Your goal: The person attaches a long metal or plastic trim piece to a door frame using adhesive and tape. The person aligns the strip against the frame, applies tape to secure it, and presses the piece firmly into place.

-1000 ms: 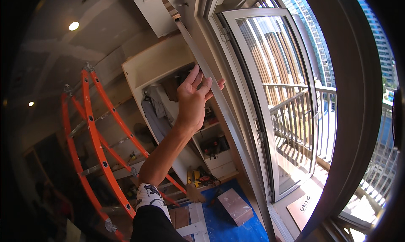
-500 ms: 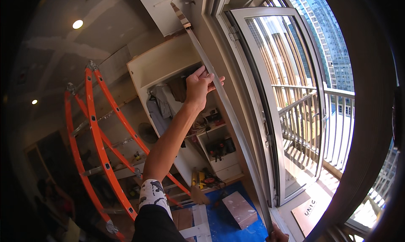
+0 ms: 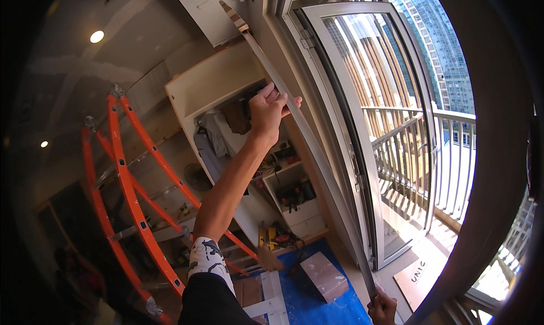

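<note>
A long, flat grey bar (image 3: pixel 314 146) runs slantwise from the upper middle to the lower right, alongside the door frame. Beyond its upper end extends a short banded brown-and-pale piece (image 3: pixel 233 17); how the two are joined I cannot tell. My left hand (image 3: pixel 267 111) is raised, with thumb and fingers closed around the bar's upper part. Low at the right, my right hand (image 3: pixel 383 309) grips the bar's bottom end, its forearm out of sight. The bar's exact kind does not show.
An orange stepladder (image 3: pixel 127 183) stands at left. Behind my left arm is an open cabinet (image 3: pixel 212 70) with clothes and tools. A glazed door (image 3: pixel 374 132) opens onto a railed balcony at right. A pinkish box (image 3: pixel 323 277) sits on blue floor sheeting (image 3: pixel 345 311).
My right hand has come further into view, moving up and slightly right with the bar's lower end. The bar's upper end has shifted slightly left; my left hand keeps its hold.
</note>
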The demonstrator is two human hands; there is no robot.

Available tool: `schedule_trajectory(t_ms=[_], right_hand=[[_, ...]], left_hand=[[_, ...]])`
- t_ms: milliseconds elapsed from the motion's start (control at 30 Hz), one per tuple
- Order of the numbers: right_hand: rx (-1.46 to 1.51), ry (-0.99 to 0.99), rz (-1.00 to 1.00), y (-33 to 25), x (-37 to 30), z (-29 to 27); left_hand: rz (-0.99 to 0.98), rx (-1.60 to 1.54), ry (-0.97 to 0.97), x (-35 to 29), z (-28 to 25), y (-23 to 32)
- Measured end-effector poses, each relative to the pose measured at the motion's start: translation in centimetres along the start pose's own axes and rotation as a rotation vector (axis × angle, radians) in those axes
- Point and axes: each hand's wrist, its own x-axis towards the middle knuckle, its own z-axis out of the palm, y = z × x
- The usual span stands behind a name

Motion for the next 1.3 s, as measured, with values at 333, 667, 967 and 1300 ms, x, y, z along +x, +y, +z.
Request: schedule_trajectory(t_ms=[333,667,967,1300], right_hand=[[-0.091,0.003,0.124,1.6,-19.3,-5.7],[-0.039,-0.055,-0.003,-5.7,-21.3,-5.4],[0.109,-0.053,0.051,-9.8,-18.0,-1.4],[0.100,-0.166,0.094,-13.5,-1.2,3.7]], left_hand=[[-0.021,0.018,-0.011,-14.3,4.9,8.8],[-0.002,0.013,0.104,-16.1,5.5,13.6],[-0.048,-0.387,0.134,-12.9,2.6,12.1],[-0.183,-0.577,0.211,-7.1,-2.6,2.2]])
